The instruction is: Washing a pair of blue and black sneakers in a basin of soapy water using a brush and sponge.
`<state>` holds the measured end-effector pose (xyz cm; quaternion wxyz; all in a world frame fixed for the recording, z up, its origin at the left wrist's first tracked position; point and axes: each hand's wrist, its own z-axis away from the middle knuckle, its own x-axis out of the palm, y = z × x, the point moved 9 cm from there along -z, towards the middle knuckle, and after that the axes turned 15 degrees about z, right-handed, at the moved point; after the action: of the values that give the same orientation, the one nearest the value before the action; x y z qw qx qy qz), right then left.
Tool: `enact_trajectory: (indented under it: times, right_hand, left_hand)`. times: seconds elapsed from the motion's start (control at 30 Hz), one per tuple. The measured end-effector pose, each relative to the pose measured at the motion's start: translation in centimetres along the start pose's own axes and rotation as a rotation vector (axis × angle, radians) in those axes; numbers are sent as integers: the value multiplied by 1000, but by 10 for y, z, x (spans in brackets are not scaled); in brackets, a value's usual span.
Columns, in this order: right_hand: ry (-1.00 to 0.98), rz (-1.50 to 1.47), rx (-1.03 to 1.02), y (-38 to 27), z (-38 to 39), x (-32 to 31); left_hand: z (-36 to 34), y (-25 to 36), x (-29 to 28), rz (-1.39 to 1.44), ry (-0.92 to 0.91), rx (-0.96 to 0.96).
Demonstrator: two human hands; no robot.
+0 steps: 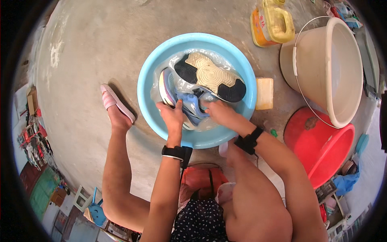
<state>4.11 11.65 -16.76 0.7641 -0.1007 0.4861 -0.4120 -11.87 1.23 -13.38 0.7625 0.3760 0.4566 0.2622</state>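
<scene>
A light-blue basin [147, 52] of cloudy water stands on the floor in front of me. In it, a blue sneaker [187, 101] with a pale sole lies partly in the water. My left hand [172, 115] grips this sneaker along its near left side. My right hand [221, 112] is closed at the shoe's opening on the other side; its fingertips are partly hidden by the shoe. Just beyond, a second sneaker [209, 74] lies with its cream and black outsole facing up. Both wrists wear black bands.
Right of the basin lies a pale yellow soap bar [264, 93]. A yellow plastic jug [272, 24] stands at the far right, near a beige bucket [310, 64] and a red bucket [318, 141]. My slippered left foot [115, 105] rests left of the basin.
</scene>
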Motion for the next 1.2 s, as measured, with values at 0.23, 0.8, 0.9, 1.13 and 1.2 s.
enact_trajectory:
  times: [0.23, 0.8, 0.9, 1.13, 1.2]
  right_hand:
    - [-329, -607, 161, -8, 43, -23]
    - [273, 451, -23, -35, -5, -23]
    - [243, 335, -17, -14, -2, -6]
    - [-523, -922, 334, 15, 36, 36]
    - [-486, -753, 293, 10, 32, 29]
  left_hand:
    - [-7, -36, -2, 402, -13, -293]
    - [61, 25, -29, 194, 128, 248]
    - [74, 19, -14, 77, 111, 265]
    - [75, 13, -17, 149, 149, 221]
    - [71, 27, -13, 37, 98, 316]
